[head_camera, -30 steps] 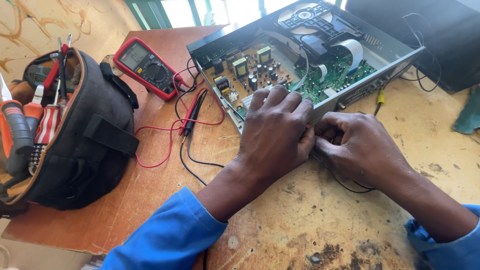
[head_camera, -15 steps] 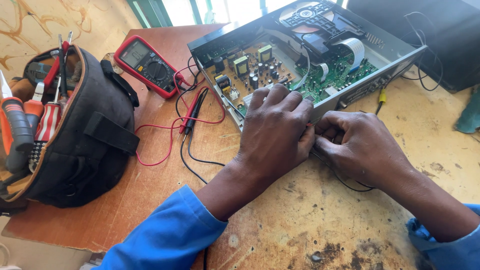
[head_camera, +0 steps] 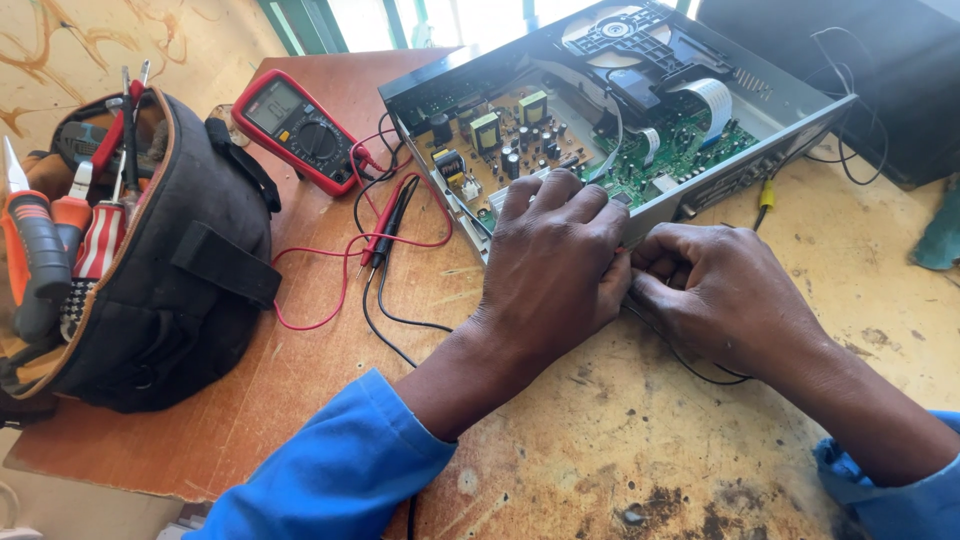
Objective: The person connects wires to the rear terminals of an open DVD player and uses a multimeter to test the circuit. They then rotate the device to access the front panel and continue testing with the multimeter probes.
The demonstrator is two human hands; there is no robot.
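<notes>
where screwdrivers (head_camera: 40,250) fill tool bag (head_camera: 180,290), circuit boards (head_camera: 600,150) fill open player case (head_camera: 800,105)

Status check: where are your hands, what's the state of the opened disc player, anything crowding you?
Left hand draped over disc player front edge; right hand closed against it. Cover off, circuit boards exposed. Probe leads just left; nothing blocking.

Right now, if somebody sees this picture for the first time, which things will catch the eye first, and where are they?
First come the left hand and right hand, pressed together at the near edge of the opened disc player, whose green circuit board lies bare in the upper middle. To the left, a red multimeter lies on the wooden table, its red and black leads trailing toward the hands. At the far left stands a black tool bag holding screwdrivers.
</notes>
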